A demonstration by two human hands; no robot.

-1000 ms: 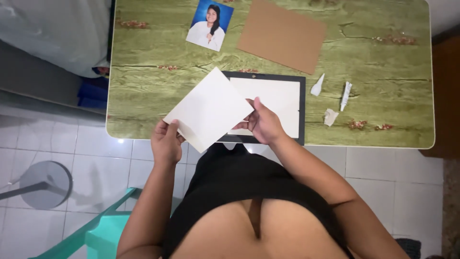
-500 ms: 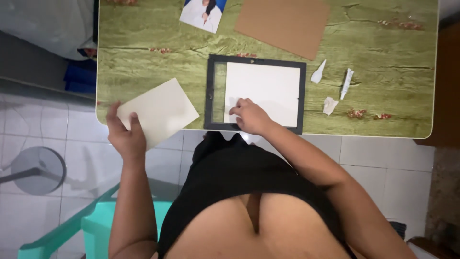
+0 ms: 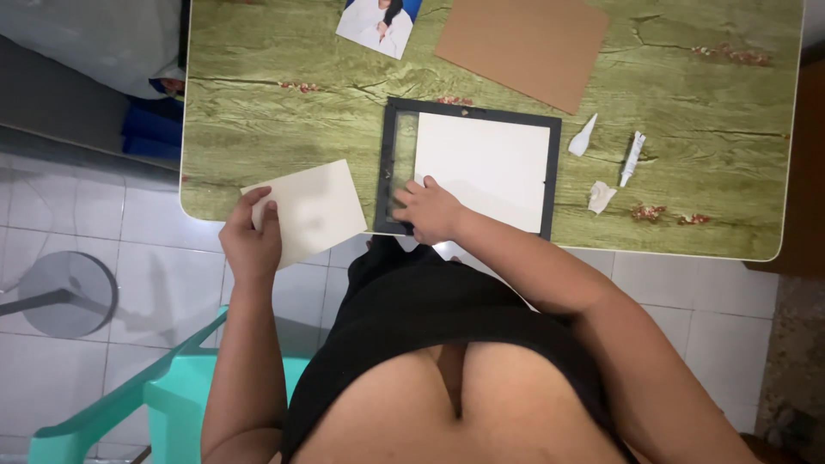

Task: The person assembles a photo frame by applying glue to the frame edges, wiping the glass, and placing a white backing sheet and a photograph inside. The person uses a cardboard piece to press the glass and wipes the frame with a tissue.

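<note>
Left of centre: left hand [image 3: 252, 245] pinches cream card [image 3: 305, 210] at the table edge [image 3: 206, 185]; light, stiff, likely bendable, best held by its edges; centre: right hand [image 3: 428, 210] presses flat on black picture frame [image 3: 468, 167], gripping nothing.

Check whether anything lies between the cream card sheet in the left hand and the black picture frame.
Nothing visible does. The left hand holds the cream card sheet at the table edge, beside the black picture frame. Only bare green tabletop separates them. The right hand rests on the frame's lower left part.
</note>
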